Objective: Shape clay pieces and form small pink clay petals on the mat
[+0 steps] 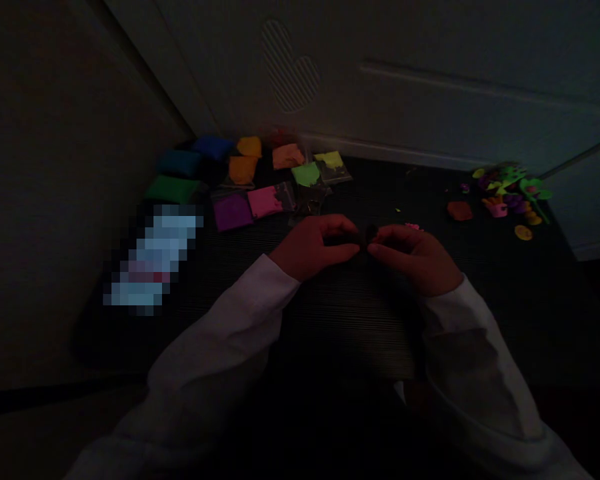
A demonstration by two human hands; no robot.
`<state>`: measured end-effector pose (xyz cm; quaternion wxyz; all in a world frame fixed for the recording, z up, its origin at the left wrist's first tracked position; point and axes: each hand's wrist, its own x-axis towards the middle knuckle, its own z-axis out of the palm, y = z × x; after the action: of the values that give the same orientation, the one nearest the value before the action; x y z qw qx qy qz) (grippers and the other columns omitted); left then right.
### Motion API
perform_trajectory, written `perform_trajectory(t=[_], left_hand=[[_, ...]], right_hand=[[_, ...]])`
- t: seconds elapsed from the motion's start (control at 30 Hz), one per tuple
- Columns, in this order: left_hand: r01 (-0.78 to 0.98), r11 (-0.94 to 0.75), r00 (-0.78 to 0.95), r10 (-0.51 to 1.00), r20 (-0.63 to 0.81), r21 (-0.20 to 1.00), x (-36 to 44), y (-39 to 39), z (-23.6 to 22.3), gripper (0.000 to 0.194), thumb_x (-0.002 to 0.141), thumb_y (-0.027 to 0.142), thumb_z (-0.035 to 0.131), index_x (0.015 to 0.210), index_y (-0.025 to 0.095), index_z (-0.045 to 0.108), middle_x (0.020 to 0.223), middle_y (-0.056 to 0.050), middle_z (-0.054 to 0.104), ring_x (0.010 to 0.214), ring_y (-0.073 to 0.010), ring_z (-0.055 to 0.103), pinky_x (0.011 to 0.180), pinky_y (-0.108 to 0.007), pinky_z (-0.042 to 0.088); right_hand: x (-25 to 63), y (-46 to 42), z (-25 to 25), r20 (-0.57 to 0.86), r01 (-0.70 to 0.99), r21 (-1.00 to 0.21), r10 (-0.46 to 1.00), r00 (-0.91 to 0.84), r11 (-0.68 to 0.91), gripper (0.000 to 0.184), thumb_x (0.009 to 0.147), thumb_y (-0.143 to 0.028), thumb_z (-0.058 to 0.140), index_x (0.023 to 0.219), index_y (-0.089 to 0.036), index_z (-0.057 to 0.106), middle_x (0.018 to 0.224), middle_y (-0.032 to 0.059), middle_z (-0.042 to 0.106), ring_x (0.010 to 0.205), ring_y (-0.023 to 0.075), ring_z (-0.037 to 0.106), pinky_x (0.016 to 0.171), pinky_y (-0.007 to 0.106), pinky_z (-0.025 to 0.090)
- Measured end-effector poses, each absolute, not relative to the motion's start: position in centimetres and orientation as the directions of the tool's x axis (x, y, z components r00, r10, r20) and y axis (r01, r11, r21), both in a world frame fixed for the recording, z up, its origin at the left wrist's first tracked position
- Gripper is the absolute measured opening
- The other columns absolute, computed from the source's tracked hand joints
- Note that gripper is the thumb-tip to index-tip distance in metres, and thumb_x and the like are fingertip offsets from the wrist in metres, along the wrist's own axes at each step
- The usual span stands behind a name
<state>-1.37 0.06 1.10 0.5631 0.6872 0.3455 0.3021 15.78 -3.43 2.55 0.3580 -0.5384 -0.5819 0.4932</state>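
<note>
In dim light my left hand (313, 248) and my right hand (413, 257) meet over the middle of a dark ribbed table (360, 320). The fingertips of both pinch a small dark lump of clay (367, 235) between them. Both hands are closed around it. White sleeves cover both forearms. A tiny pink piece (413, 227) lies on the table just behind my right hand.
Several bags of coloured clay lie at the back left: green (173, 190), blue (211, 147), orange (243, 169), purple (231, 211), pink (265, 201). A small clay flower model (510, 190) and a brown lump (459, 211) sit at the right. A white wall stands behind.
</note>
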Motion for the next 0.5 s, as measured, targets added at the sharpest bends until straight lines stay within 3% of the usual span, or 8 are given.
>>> perform_trajectory(t=[0.3,0.5], left_hand=[[0.327,-0.158,0.521,0.852,-0.038,0.931,-1.34,0.1,1.24,0.024,0.065,0.032,0.055,0.079,0.013,0.057,0.07,0.0,0.058,0.066,-0.011,0.053,0.063,-0.024,0.04],[0.293,-0.106,0.559,0.825,-0.08,0.95,-1.42,0.23,1.23,0.019,0.066,0.029,0.055,0.075,0.013,0.056,0.068,0.001,0.057,0.065,-0.0101,0.052,0.062,-0.023,0.039]], right_hand=[[15.76,-3.37,2.48,-0.084,0.369,-0.929,0.991,-0.109,-0.038,0.015,0.064,-0.028,0.06,0.074,-0.018,0.057,0.068,-0.0018,0.057,0.063,0.0108,0.052,0.061,0.026,0.041],[15.89,-3.32,2.23,-0.034,0.384,-0.923,0.996,-0.087,0.002,0.013,0.064,-0.027,0.06,0.075,-0.019,0.057,0.069,-0.0017,0.058,0.064,0.0112,0.053,0.06,0.026,0.041]])
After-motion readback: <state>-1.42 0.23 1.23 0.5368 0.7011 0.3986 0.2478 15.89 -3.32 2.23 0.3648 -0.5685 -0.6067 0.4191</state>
